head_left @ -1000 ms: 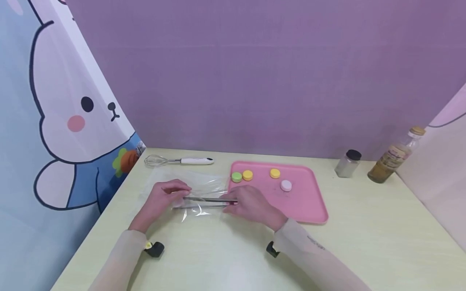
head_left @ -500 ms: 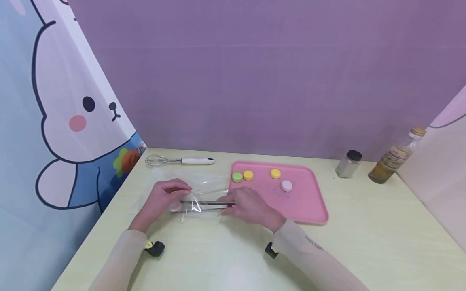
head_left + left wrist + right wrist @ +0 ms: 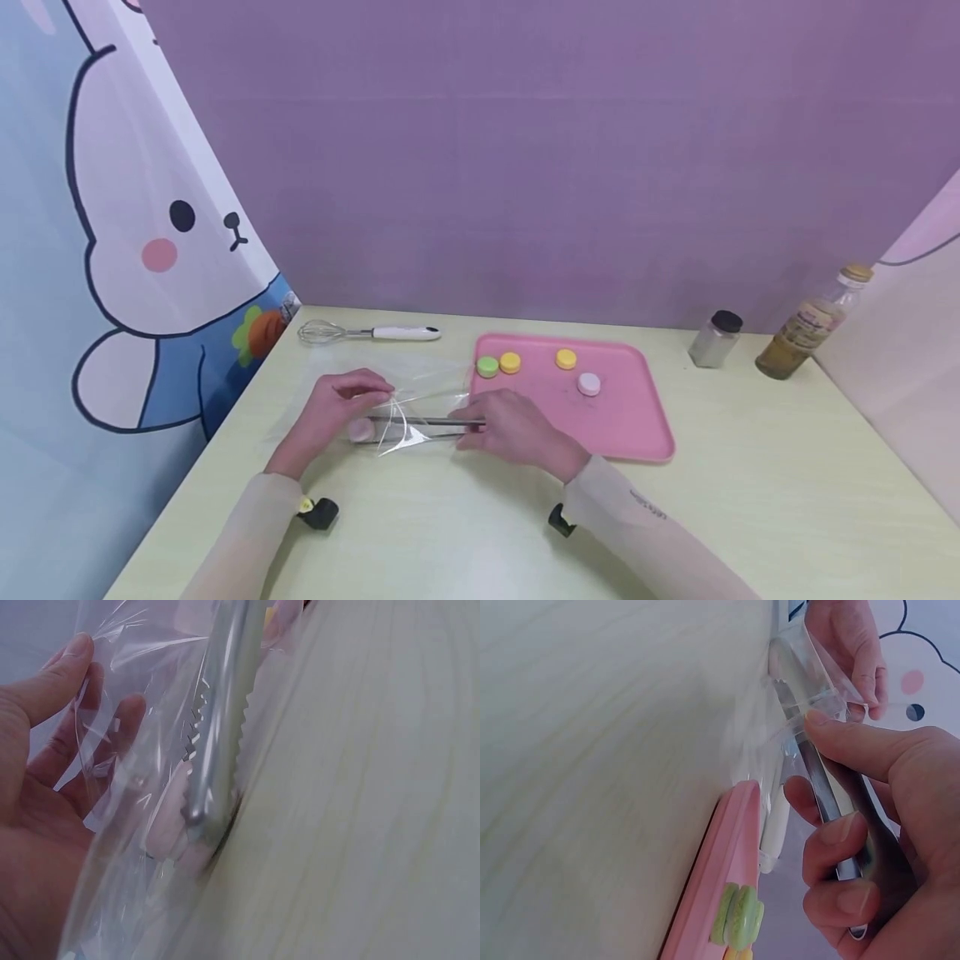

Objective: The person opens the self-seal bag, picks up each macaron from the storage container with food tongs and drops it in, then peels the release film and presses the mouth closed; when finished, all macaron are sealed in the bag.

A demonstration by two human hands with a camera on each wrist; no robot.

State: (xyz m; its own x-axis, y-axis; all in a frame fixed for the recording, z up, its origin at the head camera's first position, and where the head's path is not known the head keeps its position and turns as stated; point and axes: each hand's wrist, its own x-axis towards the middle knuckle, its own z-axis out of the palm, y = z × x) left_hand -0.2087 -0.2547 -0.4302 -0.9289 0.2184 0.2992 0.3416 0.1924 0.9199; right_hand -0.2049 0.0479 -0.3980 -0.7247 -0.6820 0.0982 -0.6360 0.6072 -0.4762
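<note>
My left hand (image 3: 330, 412) pinches the upper layer of a clear plastic bag (image 3: 431, 383) between thumb and fingers. Inside the bag, by the left hand, lies a pale pink macaron (image 3: 362, 430). Metal tongs (image 3: 225, 712) with toothed edges reach into the bag, and their tips are at the macaron. Whether they still squeeze it cannot be made out through the shiny film. My right hand (image 3: 517, 429) grips the tongs' handle end, its fingers curled round both arms, as the right wrist view shows.
Right of the bag is a pink tray (image 3: 633, 421) with a green macaron (image 3: 487, 367), two yellow macarons (image 3: 566, 358) and a pale one (image 3: 589, 384). Behind the bag lies a whisk (image 3: 405, 333). A black-lidded jar (image 3: 715, 342) and a corked bottle (image 3: 806, 329) stand back right.
The tongs and the pale pink macaron have shifted slightly toward the table's front inside the bag. More of the macaron shows beside my left hand, which has hardly moved.
</note>
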